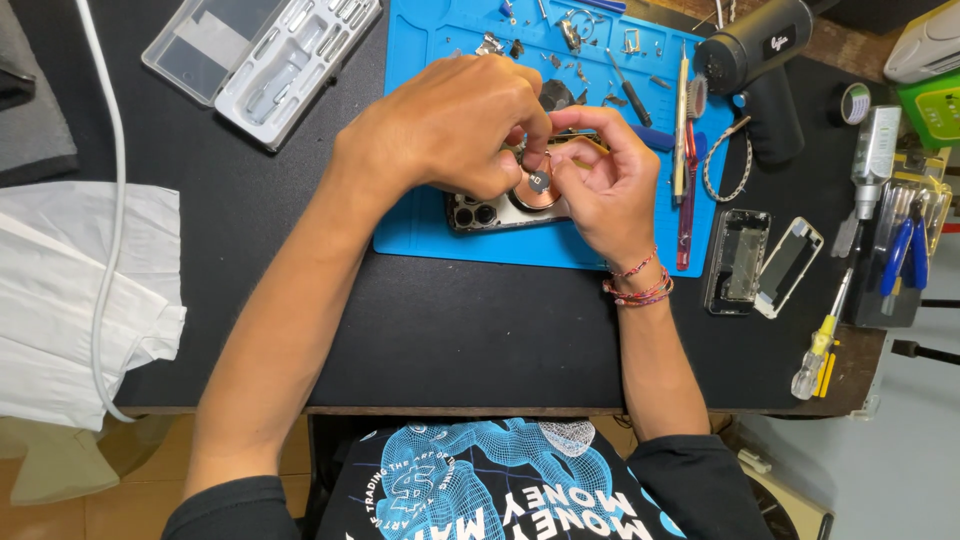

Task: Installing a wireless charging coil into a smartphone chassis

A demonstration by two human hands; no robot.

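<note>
- So there's an opened-up smartphone (487, 213) lying back-side up on the blue repair mat (420, 236), camera cluster pointing toward the person's left, and a copper-coloured ring coil (537, 195) sitting on it right between the two hands.
- A small dark round part (539, 181) is in the middle of that ring, and both sets of fingertips crowd in on it.
- Left hand (450, 125) is curled over the phone from above, fingers pinched down at the ring; can't quite tell what exactly it's got.
- Right hand (603, 180) comes in from the other side, thumb and forefinger closed in a pinch just beside the dark part. Braided bracelets (638, 285) on that wrist.
- Top of the mat is littered with tiny screws and metal bits (570, 35).
- Right edge of the mat: tweezers and thin pry tools (684, 150) laid lengthwise.
- Past that, a black handheld blower-looking tool (755, 65), two clear phone-shaped covers (760, 262), a yellow-handled screwdriver (820, 345).
- Far left: clear plastic case (262, 55), white cable (105, 190) and white cloth (70, 300) on the black desk (450, 340).
</note>
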